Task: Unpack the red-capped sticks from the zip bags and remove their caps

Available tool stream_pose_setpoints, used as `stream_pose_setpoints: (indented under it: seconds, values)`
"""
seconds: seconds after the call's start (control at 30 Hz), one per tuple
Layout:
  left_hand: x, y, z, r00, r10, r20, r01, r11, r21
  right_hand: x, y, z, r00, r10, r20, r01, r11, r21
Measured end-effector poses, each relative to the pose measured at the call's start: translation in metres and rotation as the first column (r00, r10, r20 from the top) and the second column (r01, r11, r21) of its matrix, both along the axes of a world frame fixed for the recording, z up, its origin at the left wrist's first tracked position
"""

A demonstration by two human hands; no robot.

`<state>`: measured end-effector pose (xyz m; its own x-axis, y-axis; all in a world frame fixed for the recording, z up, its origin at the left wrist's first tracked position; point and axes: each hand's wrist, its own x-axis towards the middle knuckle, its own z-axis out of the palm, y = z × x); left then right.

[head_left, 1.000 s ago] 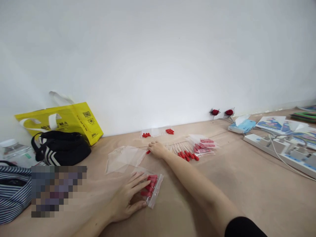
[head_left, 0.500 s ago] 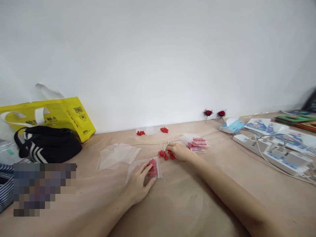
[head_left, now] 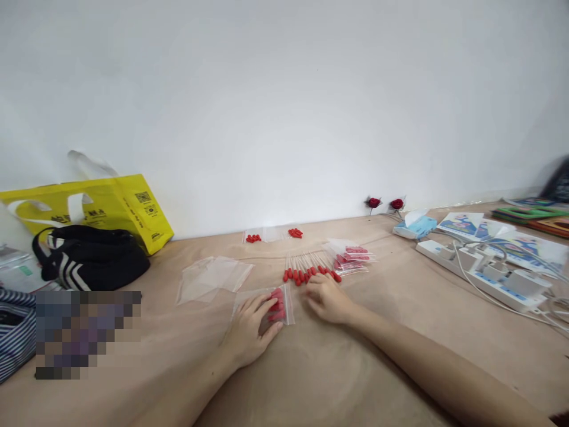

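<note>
Over there, a black bag point(head_left: 100, 261) sits before a yellow bag point(head_left: 118, 198) — and far across, tissues point(head_left: 416, 227) lie near a power strip point(head_left: 475, 277).

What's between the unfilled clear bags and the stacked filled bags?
Head view: a row of red-tipped sticks, with the right hand at its near side.

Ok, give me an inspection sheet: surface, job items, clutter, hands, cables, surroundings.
Surface: brown tabletop, faintly creased.
Job items: red-tipped sticks in a row; filled bags right of them; flat clear bags to the left.
Clutter: yellow bag and black pouch at left; tissue pack at right.
Hands: left hand on the bag of red pieces; right hand by the sticks' red ends, grip unclear.
Cables: white cable across the power strip.
Surroundings: white wall behind.
</note>
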<state>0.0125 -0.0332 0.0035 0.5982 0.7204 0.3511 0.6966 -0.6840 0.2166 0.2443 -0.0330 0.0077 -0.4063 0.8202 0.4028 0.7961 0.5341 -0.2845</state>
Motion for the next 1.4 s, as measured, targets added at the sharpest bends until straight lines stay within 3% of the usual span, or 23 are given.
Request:
stream_pose_setpoints:
  seconds: [0.1,0.27,0.43,0.6,0.7,0.83,0.93,1.03,1.17,1.27,1.4]
  values:
    - [0.005,0.000,0.000,1.000,-0.021,0.002,0.021,1.000,0.014,-0.012,-0.017,-0.005,0.992,-0.095,-0.080,0.084,0.988,-0.132]
    - [0.013,-0.001,0.000,0.999,-0.036,0.014,0.036,0.999,0.040,-0.024,-0.020,-0.004,0.959,-0.211,-0.189,0.143,0.937,-0.319]
    - [0.016,-0.004,0.001,1.000,-0.027,0.008,0.027,0.999,0.029,-0.029,-0.021,-0.004,0.935,-0.242,-0.259,0.143,0.926,-0.349]
    - [0.019,0.007,0.005,0.999,-0.029,0.013,0.029,0.999,0.012,-0.030,-0.023,-0.008,0.898,-0.282,-0.337,0.191,0.941,-0.280]
    - [0.025,0.023,0.008,0.989,-0.149,-0.002,0.148,0.984,0.096,-0.030,-0.023,-0.011,0.903,-0.254,-0.347,0.180,0.956,-0.231]
    - [0.035,0.040,0.009,0.920,-0.377,-0.108,0.392,0.894,0.217,-0.031,-0.024,-0.014,0.903,-0.233,-0.360,0.169,0.965,-0.200]
    - [0.040,0.042,0.007,0.891,-0.439,-0.114,0.453,0.855,0.250,-0.029,-0.022,-0.016,0.907,-0.202,-0.370,0.145,0.974,-0.177]
    - [0.041,0.038,0.007,0.895,-0.440,-0.080,0.445,0.864,0.236,-0.021,-0.019,-0.017,0.948,-0.079,-0.307,0.046,0.993,-0.112]
    - [0.037,0.034,0.008,0.913,-0.408,-0.026,0.402,0.883,0.244,-0.009,-0.013,-0.018,0.983,0.131,-0.132,-0.118,0.988,0.100]
    - [0.035,0.034,0.008,0.921,-0.389,-0.010,0.377,0.887,0.267,-0.008,-0.007,-0.020,0.979,0.204,-0.017,-0.189,0.932,0.310]
    - [0.034,0.037,0.005,0.915,-0.401,-0.037,0.394,0.870,0.296,-0.014,-0.001,-0.021,0.973,0.207,0.099,-0.228,0.812,0.537]
